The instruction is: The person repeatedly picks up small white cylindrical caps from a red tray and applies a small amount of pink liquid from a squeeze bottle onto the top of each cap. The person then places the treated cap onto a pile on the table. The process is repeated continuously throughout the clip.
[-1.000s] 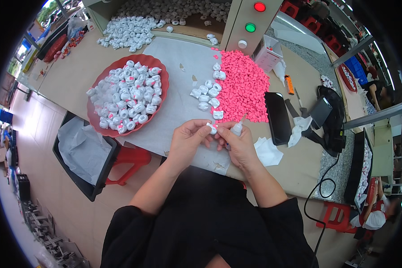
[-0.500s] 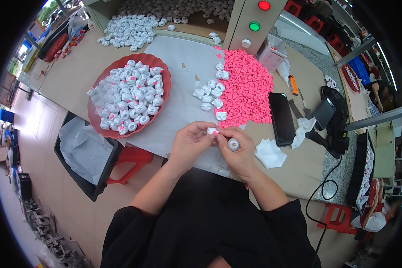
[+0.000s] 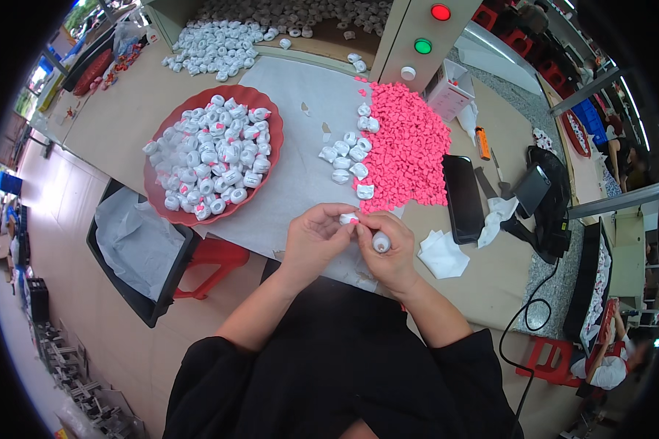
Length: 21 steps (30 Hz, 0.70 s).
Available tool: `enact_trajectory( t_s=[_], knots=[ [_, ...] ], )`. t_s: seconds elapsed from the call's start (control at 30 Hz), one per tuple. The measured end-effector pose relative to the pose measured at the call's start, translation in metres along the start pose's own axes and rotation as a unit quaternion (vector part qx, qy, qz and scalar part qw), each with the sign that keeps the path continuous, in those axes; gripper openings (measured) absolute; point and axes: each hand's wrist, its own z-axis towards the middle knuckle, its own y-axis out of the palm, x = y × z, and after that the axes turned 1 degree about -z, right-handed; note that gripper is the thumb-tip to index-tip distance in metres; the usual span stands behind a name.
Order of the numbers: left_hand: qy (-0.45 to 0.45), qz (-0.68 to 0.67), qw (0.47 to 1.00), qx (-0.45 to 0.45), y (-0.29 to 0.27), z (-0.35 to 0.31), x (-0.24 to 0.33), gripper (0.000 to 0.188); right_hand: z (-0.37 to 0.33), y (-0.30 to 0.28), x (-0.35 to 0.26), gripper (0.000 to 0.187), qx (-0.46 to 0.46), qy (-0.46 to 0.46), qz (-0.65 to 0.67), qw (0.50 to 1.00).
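Note:
Close to the table's near edge, my left hand (image 3: 311, 240) pinches a small white moulded piece (image 3: 346, 218) between thumb and fingertips. A bit of pink shows on that piece, right where the fingertips of my right hand (image 3: 397, 267) meet it. My right hand is also closed around a small whitish bottle (image 3: 381, 242), its tip end turned up toward me. Just beyond my hands spreads a thick patch of small pink pieces (image 3: 406, 146). Several loose white pieces (image 3: 341, 155) lie along its left side.
A red scalloped bowl (image 3: 277, 139) heaped with white-and-pink pieces stands left. Far back, white pieces (image 3: 216, 45) spill from a machine opening. To the right lie a phone (image 3: 461, 197), crumpled tissue (image 3: 443, 254), an orange lighter (image 3: 482, 143) and a black bag (image 3: 556, 205). A lined black crate (image 3: 139, 241) sits lower left.
My hands stay together on the white piece with only slight finger movement. The bottle in my right hand has tilted a little. The whole view has shifted slightly.

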Motion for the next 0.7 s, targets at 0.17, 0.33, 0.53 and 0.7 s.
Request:
enact_trajectory(
  t_s=[0.17,0.33,0.53,0.7],
  knots=[
    [0.144,0.101,0.984,0.006,0.0044,-0.0027,-0.0044,0.029,0.0027,-0.0050,-0.0077,0.021,-0.006,0.077,0.070,0.995],
    [0.151,0.118,0.981,-0.001,0.0033,-0.0025,-0.0053,0.030,0.0029,-0.0058,-0.0074,0.020,-0.002,0.079,0.071,0.994],
    [0.120,0.078,0.990,-0.015,0.0023,-0.0028,-0.0023,0.029,0.0025,-0.0058,-0.0072,0.020,-0.008,0.058,0.064,0.996],
    [0.090,0.038,0.995,-0.026,0.0010,-0.0022,0.0001,0.027,0.0023,-0.0064,-0.0027,0.022,-0.002,-0.004,0.018,1.000]
  ],
)
